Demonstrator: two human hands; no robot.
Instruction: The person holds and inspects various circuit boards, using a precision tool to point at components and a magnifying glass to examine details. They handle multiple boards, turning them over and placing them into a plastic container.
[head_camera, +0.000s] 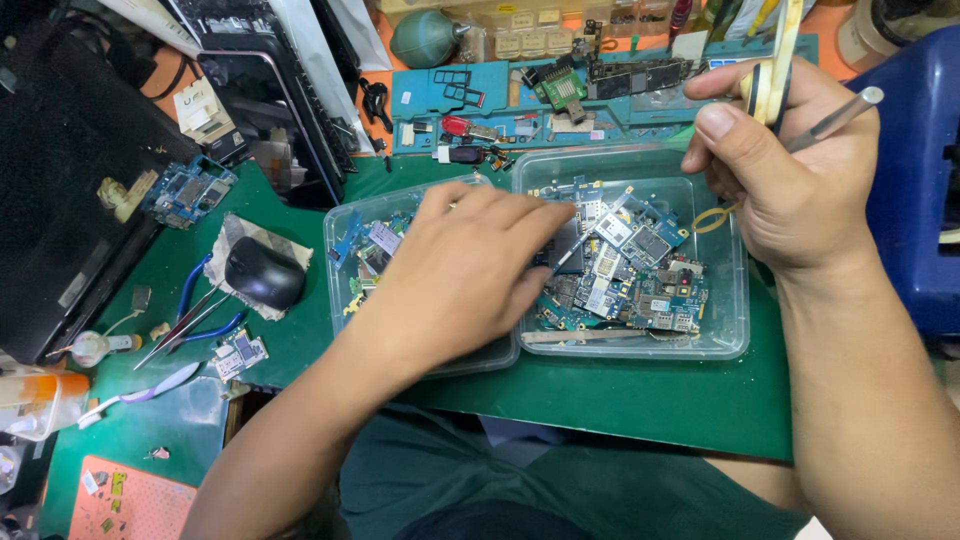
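Note:
Two clear plastic tubs sit side by side on a green mat (640, 400). The right tub (735, 320) holds several small blue circuit boards (630, 270). The left tub (335, 235) holds a few more boards. My left hand (465, 275) lies palm down across both tubs, its fingertips on a board in the right tub. My right hand (790, 165) hovers over the right tub's far corner, gripping a metal tool (835, 115) and a ring of yellowish tape (770, 80).
A black computer mouse (263, 272) rests on a cloth to the left, with blue-handled pliers (205, 300) and tweezers beside it. A dark laptop (70, 190) lies at far left. Blue repair trays (520, 100) with parts line the back. A blue stool (920, 180) stands at right.

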